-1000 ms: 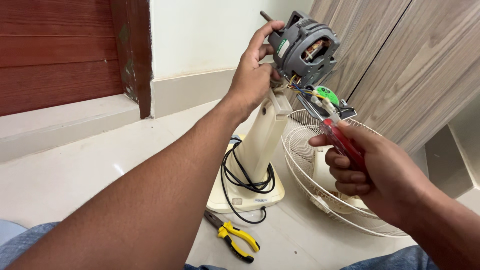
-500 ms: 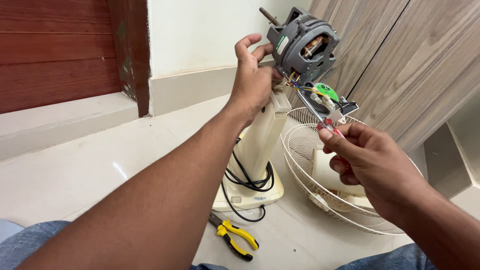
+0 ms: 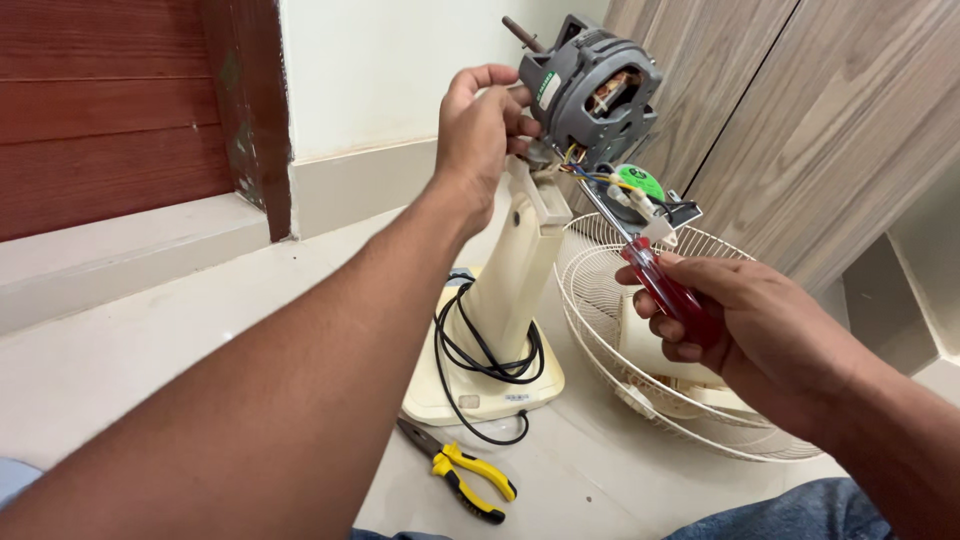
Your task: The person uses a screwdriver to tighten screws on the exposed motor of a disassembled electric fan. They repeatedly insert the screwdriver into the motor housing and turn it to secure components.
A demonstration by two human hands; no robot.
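Wood panelling in dark red fills the far left above a pale floor (image 3: 150, 330). Moving right, yellow-handled pliers (image 3: 462, 472) lie on the floor just in front of a cream fan base (image 3: 480, 395), with a black cord (image 3: 490, 360) coiled around the foot of its upright stand (image 3: 515, 270). The left hand (image 3: 482, 125) reaches up to the top of the stand, its grip closed on the neck just beside the bare grey fan motor (image 3: 595, 90), which sits tilted on top with coloured wires hanging under it. Further right, the right hand (image 3: 745, 320) has its grip clamped on the red handle of a screwdriver (image 3: 655, 280), whose shaft points up toward the wires beneath the motor. Behind this hand a white wire fan guard (image 3: 600, 310) lies on the floor, near wooden cabinet doors (image 3: 800, 130).
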